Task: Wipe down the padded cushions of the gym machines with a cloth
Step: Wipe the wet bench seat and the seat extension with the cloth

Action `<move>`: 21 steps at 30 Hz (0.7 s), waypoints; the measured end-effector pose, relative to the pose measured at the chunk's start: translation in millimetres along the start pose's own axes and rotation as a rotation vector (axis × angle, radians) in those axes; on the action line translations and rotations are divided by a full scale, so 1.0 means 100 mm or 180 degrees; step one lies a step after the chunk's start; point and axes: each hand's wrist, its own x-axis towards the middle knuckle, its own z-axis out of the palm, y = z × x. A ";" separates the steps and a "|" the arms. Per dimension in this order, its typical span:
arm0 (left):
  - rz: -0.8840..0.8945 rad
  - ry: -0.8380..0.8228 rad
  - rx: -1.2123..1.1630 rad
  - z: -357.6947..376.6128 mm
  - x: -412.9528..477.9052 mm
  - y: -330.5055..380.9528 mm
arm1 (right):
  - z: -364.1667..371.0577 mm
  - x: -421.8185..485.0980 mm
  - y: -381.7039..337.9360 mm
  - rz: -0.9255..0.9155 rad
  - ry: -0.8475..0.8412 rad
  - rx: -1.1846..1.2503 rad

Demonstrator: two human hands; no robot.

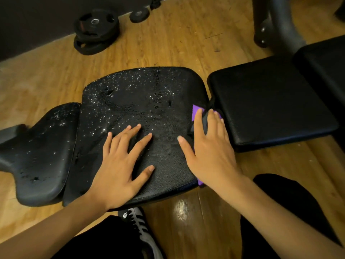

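Cloth [195, 112] lies under your flat right hand [211, 154] at the right edge of the middle cushion [149, 101], with your left hand [121, 161] spread bare beside it. Droplets [130, 90] cover it and the left cushion [43, 146], so wiping looks barely begun; the right cushion [270, 101] shows none. You have one cloth and three near cushions.

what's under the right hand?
A purple cloth, pressed flat on the right edge of the wet middle cushion. Only its corners show past the fingertips and by the wrist; the right hand covers the rest.
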 end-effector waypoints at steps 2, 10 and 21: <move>0.0017 -0.0040 0.0055 0.00 0.01 0.01 | 0.04 0.43 -0.02 0.0041 0.0129 -0.0010; -0.0055 -0.0189 0.0147 0.00 -0.01 0.01 | -0.02 1.00 -0.08 0.0095 0.0300 0.0003; 0.0053 -0.0350 0.0303 -0.01 0.05 0.03 | 0.02 1.01 -0.13 0.0241 0.0217 -0.0247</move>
